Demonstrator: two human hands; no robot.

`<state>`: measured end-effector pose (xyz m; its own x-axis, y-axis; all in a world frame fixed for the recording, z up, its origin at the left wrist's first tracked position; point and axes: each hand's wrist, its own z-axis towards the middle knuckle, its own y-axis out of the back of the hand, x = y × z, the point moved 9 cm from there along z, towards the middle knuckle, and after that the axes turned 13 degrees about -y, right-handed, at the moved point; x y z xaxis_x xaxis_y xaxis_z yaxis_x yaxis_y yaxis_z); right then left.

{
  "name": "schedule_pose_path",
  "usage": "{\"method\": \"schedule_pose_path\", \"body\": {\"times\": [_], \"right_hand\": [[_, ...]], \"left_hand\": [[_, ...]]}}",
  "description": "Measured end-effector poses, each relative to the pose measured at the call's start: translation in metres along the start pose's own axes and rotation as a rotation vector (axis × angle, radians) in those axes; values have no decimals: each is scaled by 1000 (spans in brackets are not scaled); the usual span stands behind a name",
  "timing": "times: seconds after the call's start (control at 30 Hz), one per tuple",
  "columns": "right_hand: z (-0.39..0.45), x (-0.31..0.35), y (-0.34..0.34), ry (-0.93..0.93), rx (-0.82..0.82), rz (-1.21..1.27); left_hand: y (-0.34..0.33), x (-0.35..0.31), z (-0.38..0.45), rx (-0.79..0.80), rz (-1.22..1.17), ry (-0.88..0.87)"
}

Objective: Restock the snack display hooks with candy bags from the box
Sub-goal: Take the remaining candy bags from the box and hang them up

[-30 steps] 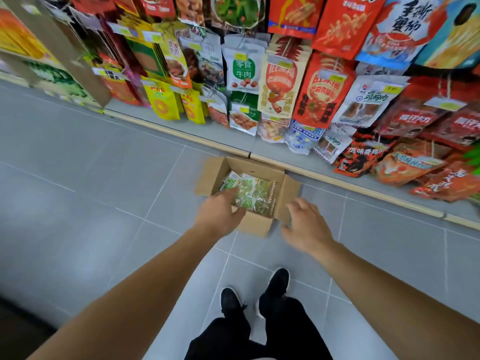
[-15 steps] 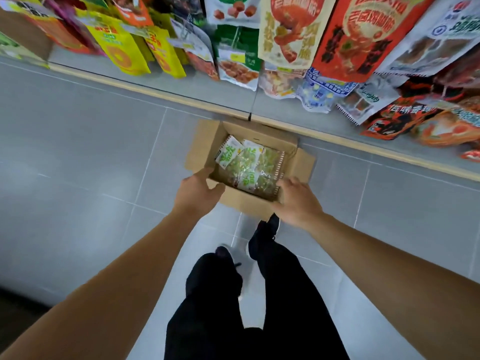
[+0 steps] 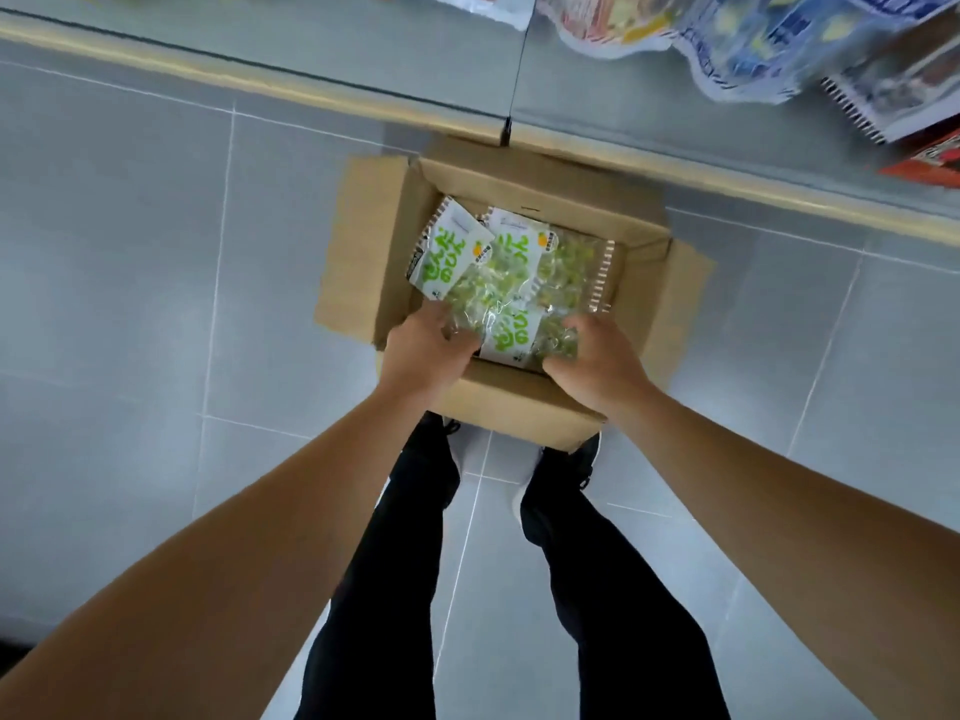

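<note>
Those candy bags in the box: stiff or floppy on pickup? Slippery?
Probably floppy: the candy bags are thin clear film over loose small pieces, lying crumpled in the cardboard box. Likely slick too; the film shows glare. Contents may shift and sag, so the left hand and right hand gathering several together seems sensible.

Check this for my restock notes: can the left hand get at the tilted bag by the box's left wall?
Probably yes: left hand is already inside the open box, the tilted bag just beyond it, uncovered.

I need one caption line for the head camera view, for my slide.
Both hands, left hand and right hand, reach into the cardboard box of candy bags on the floor.
</note>
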<state>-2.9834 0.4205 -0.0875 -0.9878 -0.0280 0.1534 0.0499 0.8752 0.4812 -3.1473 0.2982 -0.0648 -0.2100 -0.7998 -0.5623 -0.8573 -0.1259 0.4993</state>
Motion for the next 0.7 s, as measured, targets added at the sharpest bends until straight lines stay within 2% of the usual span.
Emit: {"method": "schedule_pose_path", "body": {"times": [0.17, 0.33, 0.47, 0.57, 0.63, 0.7], "right_hand": [[114, 7, -51, -35, 21, 59], [206, 17, -68, -37, -67, 96], [250, 41, -86, 9, -105, -40], [264, 52, -94, 32, -125, -20], [266, 45, -99, -21, -33, 79], [264, 29, -104, -117, 110, 234]], "left_hand": [[-57, 78, 92, 73, -75, 105], [-100, 148, 152, 45, -193, 294], [-128, 187, 170, -18, -433, 520], [-151, 201, 177, -82, -711, 637], [-157, 205, 180, -137, -824, 655], [-156, 210, 179, -217, -833, 655]]}}
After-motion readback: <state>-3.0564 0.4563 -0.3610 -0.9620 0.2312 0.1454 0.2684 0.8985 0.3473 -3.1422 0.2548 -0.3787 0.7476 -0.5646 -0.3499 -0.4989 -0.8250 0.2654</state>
